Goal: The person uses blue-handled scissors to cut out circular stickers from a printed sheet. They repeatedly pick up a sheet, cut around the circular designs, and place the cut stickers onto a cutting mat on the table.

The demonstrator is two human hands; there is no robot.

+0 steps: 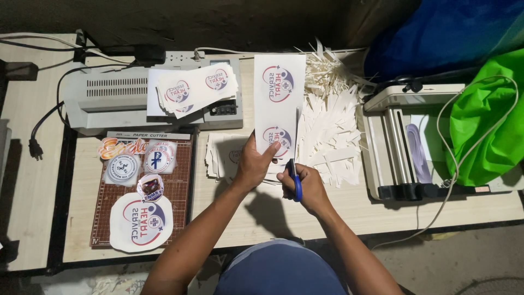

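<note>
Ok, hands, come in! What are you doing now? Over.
Left hand pinching the printed paper strip upright. Right hand working blue-handled scissors, blades up the strip's right edge. Paper scraps heaped just right; nothing blocking.

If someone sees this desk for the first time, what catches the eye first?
At the centre, the left hand holds up a long white printed sheet while the right hand cuts it with blue-handled scissors. Right of it lies a heap of white paper strips; a bright green bag sits far right.

Pale wooden table (349, 205), crowded with gear.
Bearing laminator (109, 101), paper cutter (144, 191), paper strips (327, 125), sheet stack (224, 158), second machine (404, 147).
</note>
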